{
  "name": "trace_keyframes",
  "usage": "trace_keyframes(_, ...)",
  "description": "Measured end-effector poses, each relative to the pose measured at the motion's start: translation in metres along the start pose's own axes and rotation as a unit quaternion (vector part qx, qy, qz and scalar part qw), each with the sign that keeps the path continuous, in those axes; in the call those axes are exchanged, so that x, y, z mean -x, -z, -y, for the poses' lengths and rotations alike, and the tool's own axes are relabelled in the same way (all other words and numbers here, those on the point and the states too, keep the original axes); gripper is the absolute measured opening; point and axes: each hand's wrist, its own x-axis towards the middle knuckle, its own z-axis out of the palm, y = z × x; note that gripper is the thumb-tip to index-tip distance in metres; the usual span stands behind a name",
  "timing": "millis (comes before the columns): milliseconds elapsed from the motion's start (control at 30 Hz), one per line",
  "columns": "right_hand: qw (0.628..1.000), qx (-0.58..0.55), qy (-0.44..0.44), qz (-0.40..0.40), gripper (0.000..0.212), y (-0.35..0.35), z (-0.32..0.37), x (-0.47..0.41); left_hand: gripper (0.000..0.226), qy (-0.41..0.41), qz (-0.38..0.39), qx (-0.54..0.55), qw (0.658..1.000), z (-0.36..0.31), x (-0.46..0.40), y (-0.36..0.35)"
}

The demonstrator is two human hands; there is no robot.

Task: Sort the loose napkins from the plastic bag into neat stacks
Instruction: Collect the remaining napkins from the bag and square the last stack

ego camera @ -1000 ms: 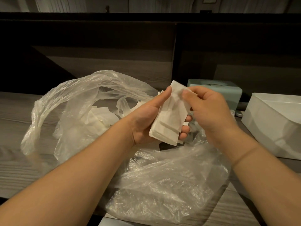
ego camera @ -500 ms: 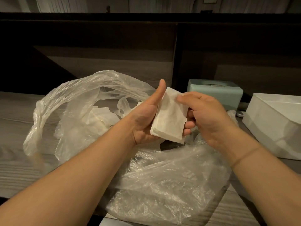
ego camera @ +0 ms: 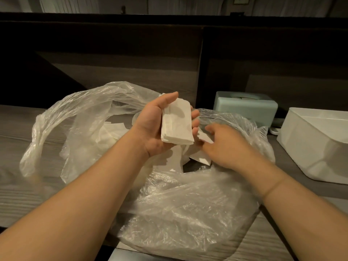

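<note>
left hand (ego camera: 158,127), palm up, cups a napkin stack (ego camera: 177,123) between thumb and fingertips; right hand (ego camera: 224,146), blurred, fingers loosely spread, reaches into the plastic bag (ego camera: 188,213) on the desk (ego camera: 17,194).

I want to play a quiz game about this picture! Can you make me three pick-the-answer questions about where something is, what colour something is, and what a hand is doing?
1. Where is the neat stack of white paper napkins?
A. in the left hand
B. in the white plastic bin
C. on the grey wooden table

2. What colour is the tissue box behind the clear plastic bag?
A. red
B. pale green
C. black

3. What is the right hand doing?
A. gripping the stack
B. resting on the bin
C. reaching among loose napkins in the bag

Answers: 1 A, its fingers cradle the stack; 2 B, the box looks pale green; 3 C, it is down among them in the bag's opening.
</note>
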Motion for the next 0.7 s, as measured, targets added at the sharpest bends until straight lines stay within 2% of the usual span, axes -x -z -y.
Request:
trace_keyframes(100, 0.999, 0.008, -0.009, 0.049, 0.060, 0.001, 0.004, 0.003, 0.055, 0.002, -0.005, 0.001, 1.000, 0.001, -0.001, 0.000)
trace_keyframes(167, 0.999, -0.024, -0.010, 0.042, 0.062, 0.003, 0.002, 0.002, 0.053, 0.006, -0.004, 0.003, 1.000, 0.001, -0.001, 0.000)
trace_keyframes(300, 0.991, -0.131, -0.024, 0.001, 0.025, 0.010, 0.002, 0.002, 0.051, 0.013, 0.001, 0.016, 1.000, 0.000, -0.002, 0.001)
trace_keyframes(400, 0.981, -0.187, -0.014, -0.043, 0.005, 0.012, -0.001, 0.001, 0.051, 0.013, 0.002, 0.018, 1.000, 0.001, -0.002, 0.001)
trace_keyframes(533, 0.969, -0.241, -0.010, -0.051, 0.008, 0.015, 0.000, 0.004, 0.051, 0.013, -0.002, 0.018, 1.000, 0.001, -0.002, 0.001)
trace_keyframes(700, 0.930, -0.363, -0.042, -0.030, 0.032, 0.015, 0.002, 0.004, 0.046, 0.014, -0.003, 0.013, 1.000, 0.001, -0.001, 0.001)
